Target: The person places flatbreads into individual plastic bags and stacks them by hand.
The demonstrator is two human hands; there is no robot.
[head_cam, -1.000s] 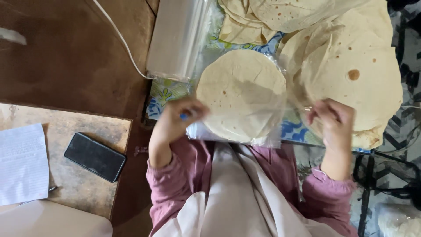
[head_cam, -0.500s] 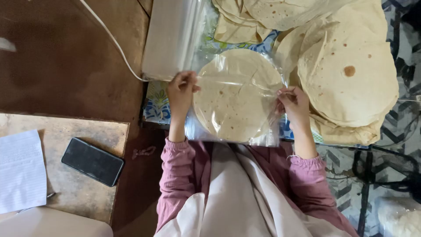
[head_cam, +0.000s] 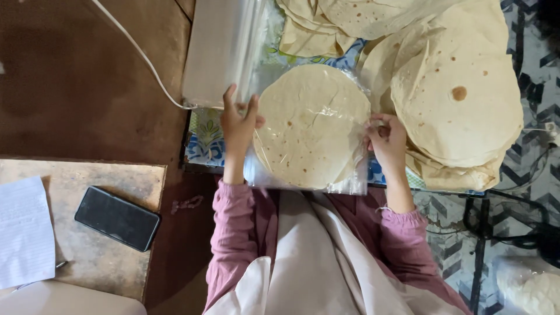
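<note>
A round, pale, brown-speckled flatbread inside a clear plastic bag (head_cam: pixel 312 125) lies near the front edge of the bench (head_cam: pixel 204 146), which is covered with a blue and green patterned cloth. The left hand (head_cam: pixel 238 125) rests at the bag's left edge, its fingers spread and raised, thumb against the plastic; its grip looks loose, pressing on the bag rather than clenched around it. The right hand (head_cam: pixel 386 140) is at the bag's right edge with its fingers curled in, a grip pinching the plastic there.

Just to the right of the bag, touching the right hand's side, a tall stack of large round tan flatbreads (head_cam: pixel 458 105) spreads towards the bench's right edge, and more folded flatbreads (head_cam: pixel 326 29) lie at the back edge. At the back left corner of the bench a thick roll of clear plastic bags (head_cam: pixel 224 49) lies lengthwise, just behind the left hand. A thin white cable (head_cam: pixel 140 55) runs across the brown floor towards it.

To the left, well apart from the bench, a low worn wooden board (head_cam: pixel 116 181) carries a black rectangular phone (head_cam: pixel 116 219) lying flat and a sheet of white lined paper (head_cam: pixel 23 230) at its left edge. The person wears pink sleeves (head_cam: pixel 230 233) and a cream apron.
</note>
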